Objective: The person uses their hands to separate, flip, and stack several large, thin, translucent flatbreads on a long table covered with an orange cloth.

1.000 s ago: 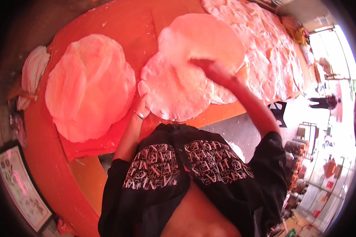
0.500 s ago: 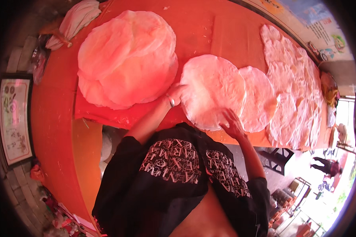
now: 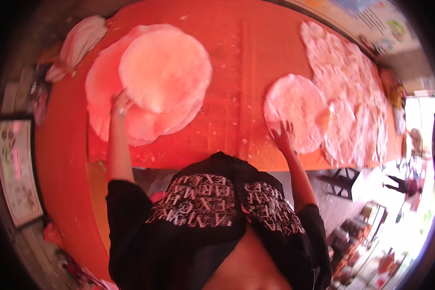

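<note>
A pale, thin round flatbread (image 3: 166, 67) lies over the left-hand stack of similar flatbreads (image 3: 99, 92). My left hand (image 3: 121, 102) is at its lower left edge, with the fingers closed on the rim. To the right, another round flatbread (image 3: 299, 104) rests flat on the table, partly overlapping the far-right spread. My right hand (image 3: 283, 137) touches its lower left part, fingers spread, holding nothing. The red light tints everything pink.
The long table has a red-orange cover (image 3: 232, 96) with small crumbs scattered on it. Wrinkled, overlapping flatbreads (image 3: 355, 106) cover its right end. A pale cloth (image 3: 83, 41) sits at the far left corner. A framed sheet (image 3: 19, 169) is at the left, a dark stool (image 3: 340, 183) under the right side.
The upper flatbread has moved left from beside the other one onto the stack, along with my left hand. My right hand has shifted slightly, onto the flatbread that was partly covered.
</note>
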A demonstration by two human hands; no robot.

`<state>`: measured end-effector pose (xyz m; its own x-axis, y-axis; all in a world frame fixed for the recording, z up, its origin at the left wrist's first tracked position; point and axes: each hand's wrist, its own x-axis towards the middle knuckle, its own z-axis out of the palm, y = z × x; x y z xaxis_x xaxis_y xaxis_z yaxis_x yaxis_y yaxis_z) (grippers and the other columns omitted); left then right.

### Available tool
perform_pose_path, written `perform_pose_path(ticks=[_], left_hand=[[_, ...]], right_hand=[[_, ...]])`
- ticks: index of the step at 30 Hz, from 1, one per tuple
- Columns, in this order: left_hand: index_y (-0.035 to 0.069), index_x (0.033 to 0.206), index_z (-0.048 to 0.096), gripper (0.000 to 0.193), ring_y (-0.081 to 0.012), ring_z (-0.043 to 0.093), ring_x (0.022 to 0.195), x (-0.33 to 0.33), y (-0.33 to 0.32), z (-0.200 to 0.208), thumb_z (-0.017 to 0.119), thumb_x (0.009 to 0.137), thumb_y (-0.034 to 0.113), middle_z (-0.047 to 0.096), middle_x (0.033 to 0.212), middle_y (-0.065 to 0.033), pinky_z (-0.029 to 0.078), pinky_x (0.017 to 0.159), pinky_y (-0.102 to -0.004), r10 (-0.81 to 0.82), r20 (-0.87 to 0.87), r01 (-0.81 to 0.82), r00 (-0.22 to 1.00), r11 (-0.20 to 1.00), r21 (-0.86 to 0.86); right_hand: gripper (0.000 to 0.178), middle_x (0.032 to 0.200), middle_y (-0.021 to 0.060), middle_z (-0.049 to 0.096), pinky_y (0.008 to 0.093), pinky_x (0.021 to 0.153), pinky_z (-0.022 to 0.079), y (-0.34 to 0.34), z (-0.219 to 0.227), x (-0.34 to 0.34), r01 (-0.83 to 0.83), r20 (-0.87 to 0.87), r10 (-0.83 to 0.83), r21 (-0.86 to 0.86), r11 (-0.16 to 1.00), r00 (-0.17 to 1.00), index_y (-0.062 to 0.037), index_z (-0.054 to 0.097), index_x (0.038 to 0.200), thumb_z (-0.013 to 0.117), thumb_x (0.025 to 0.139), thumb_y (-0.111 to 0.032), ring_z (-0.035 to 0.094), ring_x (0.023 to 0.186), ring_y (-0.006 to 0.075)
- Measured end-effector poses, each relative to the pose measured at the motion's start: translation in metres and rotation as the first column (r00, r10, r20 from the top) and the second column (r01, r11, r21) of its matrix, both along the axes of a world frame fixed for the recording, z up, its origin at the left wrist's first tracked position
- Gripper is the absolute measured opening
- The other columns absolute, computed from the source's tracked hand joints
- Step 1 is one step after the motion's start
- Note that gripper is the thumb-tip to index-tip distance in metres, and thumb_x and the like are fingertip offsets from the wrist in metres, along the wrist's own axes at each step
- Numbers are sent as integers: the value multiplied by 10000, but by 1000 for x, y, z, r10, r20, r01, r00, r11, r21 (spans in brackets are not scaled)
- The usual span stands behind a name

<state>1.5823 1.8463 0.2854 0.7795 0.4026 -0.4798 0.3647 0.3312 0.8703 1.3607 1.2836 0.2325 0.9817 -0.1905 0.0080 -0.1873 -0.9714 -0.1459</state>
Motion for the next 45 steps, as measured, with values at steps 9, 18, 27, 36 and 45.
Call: perform_pose_path(ticks=[9,18,27,36,45], left_hand=[[63,922,503,155,-152,563,695,-119,-110,-60,514,839,193,563,781,-61,471,571,-255,-421,-16,413,907,896,-161],[79,1059,453,303,-191,558,848,-110,-320,-52,500,860,303,559,949,-87,468,730,-337,-841,-10,770,541,500,-396],[33,1229,389,434,-223,481,1060,-104,-351,-52,398,883,296,502,1160,-99,396,912,-363,-692,331,563,641,131,-816],[62,1266,337,543,-163,396,1133,-119,-351,-14,548,827,300,411,1233,-45,326,954,-314,-769,393,778,504,206,-594],[16,1191,406,427,-212,529,986,-127,-331,-76,546,818,169,529,1088,-91,436,859,-341,-727,228,694,647,438,-572]], right_hand=[[773,1311,253,268,543,930,264,29,14,42,42,-199,-43,-12,999,979,-143,199,1340,589,719,-389,242,1210,446],[538,976,236,544,440,710,434,8,28,50,-83,-114,117,263,961,987,-66,326,1254,497,746,-120,549,830,370],[900,1290,270,316,400,995,260,78,68,13,-149,-83,275,677,721,958,57,213,1300,653,694,-442,310,1214,348],[910,1236,231,387,346,968,286,83,72,81,208,-190,-85,918,339,978,104,174,1285,626,731,-459,366,1161,289],[310,963,116,566,344,661,488,9,36,72,372,-352,151,919,-132,924,-18,490,1076,512,837,-214,572,827,204]])
